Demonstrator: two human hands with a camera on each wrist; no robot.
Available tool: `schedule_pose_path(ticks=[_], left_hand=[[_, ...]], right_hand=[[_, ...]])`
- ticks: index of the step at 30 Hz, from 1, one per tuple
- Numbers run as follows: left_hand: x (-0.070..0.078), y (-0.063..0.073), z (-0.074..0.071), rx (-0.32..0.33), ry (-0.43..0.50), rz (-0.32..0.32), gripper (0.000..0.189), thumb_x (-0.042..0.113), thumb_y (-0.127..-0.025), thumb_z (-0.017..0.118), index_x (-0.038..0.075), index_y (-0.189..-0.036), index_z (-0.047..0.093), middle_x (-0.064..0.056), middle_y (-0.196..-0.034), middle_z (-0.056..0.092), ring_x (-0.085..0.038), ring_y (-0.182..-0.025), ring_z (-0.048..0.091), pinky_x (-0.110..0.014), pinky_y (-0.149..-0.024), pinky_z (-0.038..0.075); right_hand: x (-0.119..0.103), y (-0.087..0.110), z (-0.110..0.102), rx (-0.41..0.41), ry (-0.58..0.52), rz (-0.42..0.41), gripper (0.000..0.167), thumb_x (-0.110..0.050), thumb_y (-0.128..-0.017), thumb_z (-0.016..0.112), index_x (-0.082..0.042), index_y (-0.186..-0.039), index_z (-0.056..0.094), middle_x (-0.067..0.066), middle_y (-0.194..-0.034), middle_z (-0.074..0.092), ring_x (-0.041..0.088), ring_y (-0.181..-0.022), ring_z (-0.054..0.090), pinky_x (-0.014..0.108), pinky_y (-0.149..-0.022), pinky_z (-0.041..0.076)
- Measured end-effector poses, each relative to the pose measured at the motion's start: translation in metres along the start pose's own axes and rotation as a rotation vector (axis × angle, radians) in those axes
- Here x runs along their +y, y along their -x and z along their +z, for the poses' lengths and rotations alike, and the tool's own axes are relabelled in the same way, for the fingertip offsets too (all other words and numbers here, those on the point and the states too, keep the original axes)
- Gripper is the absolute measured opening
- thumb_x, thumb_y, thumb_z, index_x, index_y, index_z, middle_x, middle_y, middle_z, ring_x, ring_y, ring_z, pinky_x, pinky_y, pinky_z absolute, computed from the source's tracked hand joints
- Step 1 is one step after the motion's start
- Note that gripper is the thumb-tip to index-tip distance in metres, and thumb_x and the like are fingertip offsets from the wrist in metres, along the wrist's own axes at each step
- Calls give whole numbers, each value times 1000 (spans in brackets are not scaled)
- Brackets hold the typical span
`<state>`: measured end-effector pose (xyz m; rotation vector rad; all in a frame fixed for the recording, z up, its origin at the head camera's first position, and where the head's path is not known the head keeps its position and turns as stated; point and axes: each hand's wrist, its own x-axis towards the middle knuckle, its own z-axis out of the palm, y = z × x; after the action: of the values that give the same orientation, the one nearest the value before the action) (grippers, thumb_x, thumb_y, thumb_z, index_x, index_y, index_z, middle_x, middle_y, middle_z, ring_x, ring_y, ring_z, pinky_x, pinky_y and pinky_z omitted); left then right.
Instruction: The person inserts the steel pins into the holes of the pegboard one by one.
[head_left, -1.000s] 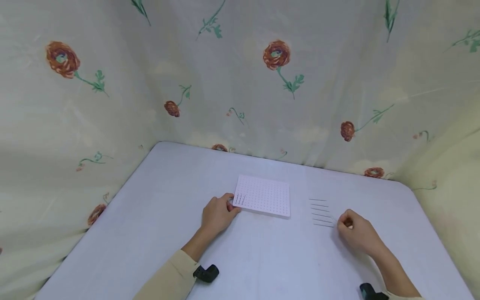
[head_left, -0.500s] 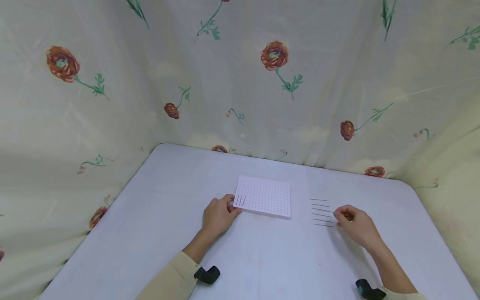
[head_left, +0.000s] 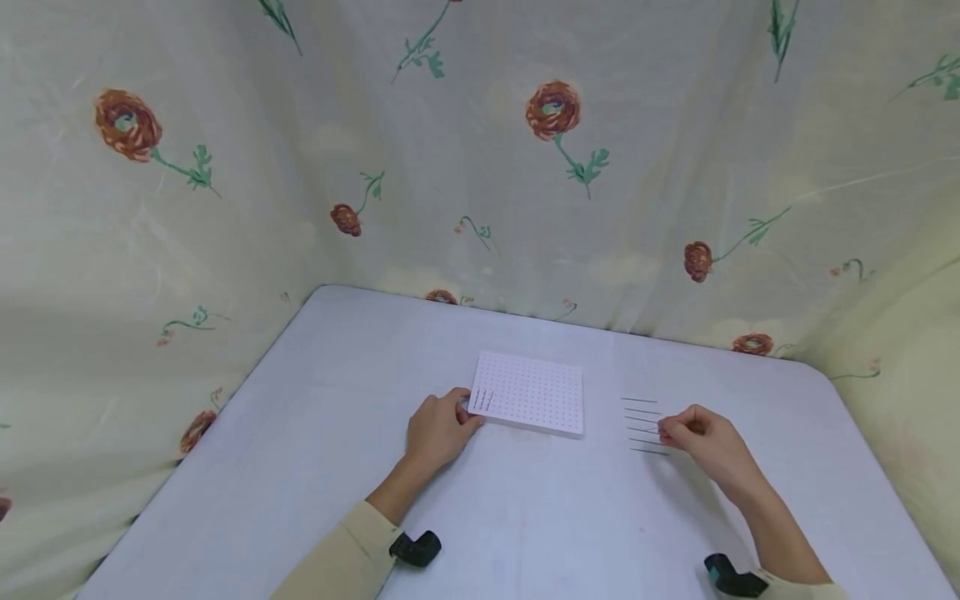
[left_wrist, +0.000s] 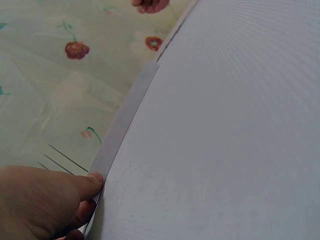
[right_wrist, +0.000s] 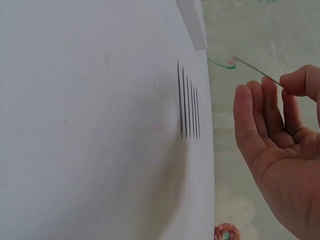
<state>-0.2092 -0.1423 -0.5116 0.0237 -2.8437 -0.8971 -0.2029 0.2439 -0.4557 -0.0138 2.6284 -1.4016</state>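
Note:
A white pegboard (head_left: 536, 396) dotted with rows of small holes lies on the table. My left hand (head_left: 435, 429) grips its near left corner, the thumb (left_wrist: 90, 185) against the front side. Three thin needles (left_wrist: 67, 157) stand upright in the holes beside that hand. Raised above the table, my right hand (head_left: 708, 446) pinches another needle (right_wrist: 257, 70) between thumb and index finger, its free end pointing out past the fingertips. Under and left of this hand, several more needles (right_wrist: 180, 100) lie parallel in a row on the table.
The white table (head_left: 525, 517) extends around the board, its back edge meeting a hanging flowered curtain (head_left: 450, 167). Black wrist cameras (head_left: 416, 548) are strapped at both sleeves. The row of needles lies to the right of the board.
My right hand has moved left and slightly up with its needle, now overlapping the right ends of the row. The left hand and board stay in place.

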Motion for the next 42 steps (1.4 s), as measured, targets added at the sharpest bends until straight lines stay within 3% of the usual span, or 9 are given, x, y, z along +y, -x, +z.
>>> schedule_pose_path(ticks=[6, 12, 19, 23, 33, 42], left_hand=[[1, 1, -1, 0, 6, 2, 46, 30, -88, 81, 8, -127, 69, 6, -66, 54, -11, -65, 47, -24, -56, 35], [1, 0, -1, 3, 12, 6, 47, 31, -88, 81, 9, -127, 69, 7, -65, 54, -11, -65, 47, -24, -55, 35], [0, 0, 0, 15, 2, 18, 46, 30, -87, 82, 9, -126, 70, 7, -64, 54, -11, -64, 47, -24, -55, 35], [0, 0, 0, 12, 0, 15, 46, 30, -87, 82, 9, -126, 70, 7, -64, 54, -10, -64, 47, -24, -55, 34], [2, -1, -2, 10, -2, 22, 45, 31, -87, 82, 10, -126, 70, 7, -66, 54, -11, -65, 46, -24, -56, 34], [0, -1, -1, 10, 3, 18, 45, 31, -87, 82, 10, -125, 70, 7, -66, 54, -11, -65, 47, -24, -56, 34]], right_hand=[[-4, -2, 2, 65, -22, 26, 43, -34, -101, 65, 5, -121, 60, 5, -106, 75, 0, -87, 70, 18, -81, 57], [-10, -4, 5, 141, -34, 62, 55, -43, -100, 64, 1, -133, 61, 6, -113, 75, 3, -92, 73, 14, -81, 55], [-17, -6, 13, 207, -42, 82, 54, -45, -99, 65, -3, -132, 64, 3, -114, 75, -6, -86, 69, 14, -82, 55], [-22, -8, 19, 199, -49, 82, 50, -41, -100, 64, -3, -132, 64, 9, -119, 73, -5, -87, 69, 16, -83, 56], [-32, -13, 30, 175, -66, 82, 51, -44, -99, 64, -4, -132, 64, 7, -118, 74, 2, -93, 72, 18, -84, 57], [-44, -19, 44, 171, -67, 59, 44, -39, -100, 64, -6, -129, 66, 12, -121, 72, 16, -102, 74, 22, -88, 57]])
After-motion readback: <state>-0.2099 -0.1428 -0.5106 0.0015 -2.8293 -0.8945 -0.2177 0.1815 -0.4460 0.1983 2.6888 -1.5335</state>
